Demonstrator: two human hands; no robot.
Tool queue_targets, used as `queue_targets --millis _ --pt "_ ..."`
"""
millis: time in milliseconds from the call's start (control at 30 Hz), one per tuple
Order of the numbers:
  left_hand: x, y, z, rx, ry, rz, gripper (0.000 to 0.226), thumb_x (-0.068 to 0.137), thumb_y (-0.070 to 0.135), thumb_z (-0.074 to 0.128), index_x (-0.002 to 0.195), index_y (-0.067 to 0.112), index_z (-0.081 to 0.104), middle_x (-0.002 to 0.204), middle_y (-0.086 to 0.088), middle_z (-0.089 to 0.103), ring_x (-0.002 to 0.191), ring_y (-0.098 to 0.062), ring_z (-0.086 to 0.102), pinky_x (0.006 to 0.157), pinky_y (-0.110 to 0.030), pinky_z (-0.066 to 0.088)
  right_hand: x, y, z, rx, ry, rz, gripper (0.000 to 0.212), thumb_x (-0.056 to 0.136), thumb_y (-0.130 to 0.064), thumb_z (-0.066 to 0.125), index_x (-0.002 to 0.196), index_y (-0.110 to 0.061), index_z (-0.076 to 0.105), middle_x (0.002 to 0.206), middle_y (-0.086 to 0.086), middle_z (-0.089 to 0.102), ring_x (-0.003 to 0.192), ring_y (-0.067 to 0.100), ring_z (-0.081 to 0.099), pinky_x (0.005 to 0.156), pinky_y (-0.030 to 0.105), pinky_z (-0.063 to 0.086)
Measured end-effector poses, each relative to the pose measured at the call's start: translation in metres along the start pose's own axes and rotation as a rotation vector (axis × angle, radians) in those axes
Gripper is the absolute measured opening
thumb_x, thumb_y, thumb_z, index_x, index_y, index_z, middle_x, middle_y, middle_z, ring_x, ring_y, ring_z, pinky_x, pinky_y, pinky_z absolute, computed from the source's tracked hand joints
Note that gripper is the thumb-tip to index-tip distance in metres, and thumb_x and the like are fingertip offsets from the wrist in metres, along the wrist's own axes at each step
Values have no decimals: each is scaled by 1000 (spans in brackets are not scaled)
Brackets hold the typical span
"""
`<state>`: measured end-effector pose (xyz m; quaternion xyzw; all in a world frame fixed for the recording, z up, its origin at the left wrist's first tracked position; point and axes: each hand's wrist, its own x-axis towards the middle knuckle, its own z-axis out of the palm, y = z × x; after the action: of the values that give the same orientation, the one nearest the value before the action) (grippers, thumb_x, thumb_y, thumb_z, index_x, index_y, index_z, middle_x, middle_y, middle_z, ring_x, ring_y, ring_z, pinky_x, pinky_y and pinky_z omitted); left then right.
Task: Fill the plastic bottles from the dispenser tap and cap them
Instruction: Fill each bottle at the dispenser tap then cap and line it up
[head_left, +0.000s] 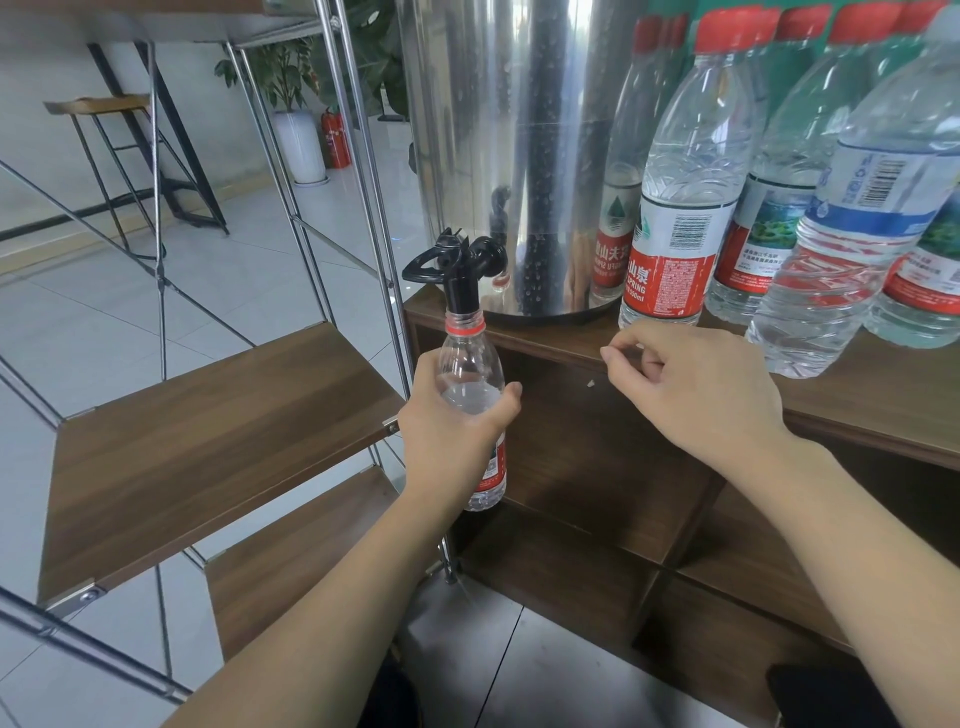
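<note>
Currently mid-fill: uncapped bottle (471, 384) sits partly full under the tap (460, 260), left hand (452, 431) wrapped round it, right hand (691, 384) loosely curled by the surface (857, 400) edge, contents unclear; capped bottles (680, 208) stand beside the dispenser (498, 130).
</note>
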<state>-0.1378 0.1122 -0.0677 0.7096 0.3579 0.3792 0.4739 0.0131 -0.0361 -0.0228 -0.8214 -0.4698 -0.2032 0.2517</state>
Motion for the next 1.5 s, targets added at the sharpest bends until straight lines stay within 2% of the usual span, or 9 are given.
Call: queue_targets --millis 67,200,367,467,867,1033,1200,1333,1500 --pt "0 0 0 0 -2 1 62 80 35 86 132 24 52 124 5 65 110 -15 64 95 -30 51 0 0 0 1 5 -2 20 97 -44 57 96 -30 72 61 -21 47 57 4 45 62 24 47" --pt "0 0 -1 -1 -9 9 62 80 34 85 131 25 52 123 7 65 103 -9 62 81 -14 44 0 0 1 0 6 -8 21 96 -44 57 96 -30 72 59 -24 42 59 5 47 61 23 45" --pt "0 0 0 5 -4 6 63 80 35 85 132 25 51 126 6 64 109 -13 62 92 -26 47 0 1 0 -1 0 -8 22 96 -45 56 97 -30 72 61 -24 43 59 4 46 60 21 45" --pt "0 0 0 1 -2 4 64 80 35 85 133 25 51 127 5 64 109 -13 62 91 -25 47 0 1 1 3 1 -3 23 96 -45 57 99 -29 73 63 -24 42 57 0 42 60 13 35" --pt "1 -2 0 -3 -13 4 63 80 35 85 133 25 51 125 7 64 105 -10 62 86 -20 45 1 1 1 -2 -10 9 22 96 -46 57 98 -30 72 63 -27 40 55 -4 41 60 11 34" --pt "1 -4 0 -6 -14 9 62 80 35 85 132 24 52 124 6 65 108 -13 64 90 -26 48 1 1 1 3 -6 5 20 97 -45 57 98 -31 71 63 -28 40 55 -4 42 59 12 36" --pt "1 -3 -1 -5 -17 19 60 80 35 85 129 27 53 119 10 64 99 -6 62 79 -13 43 0 -1 0 14 0 -1 21 97 -44 56 96 -30 72 60 -27 41 54 -1 43 63 27 53" --pt "1 -3 0 -5 -19 18 60 80 34 85 130 26 52 120 10 63 98 -5 61 82 -16 43 1 -1 0 11 -6 -1 20 97 -44 57 97 -30 71 61 -27 40 55 -2 42 62 22 47" --pt "1 -4 0 -2 -15 24 60 80 36 85 129 26 52 118 11 64 99 -4 62 78 -10 42 1 -1 -1 4 -10 -4 20 97 -43 57 97 -30 72 60 -25 44 54 0 43 63 28 52"
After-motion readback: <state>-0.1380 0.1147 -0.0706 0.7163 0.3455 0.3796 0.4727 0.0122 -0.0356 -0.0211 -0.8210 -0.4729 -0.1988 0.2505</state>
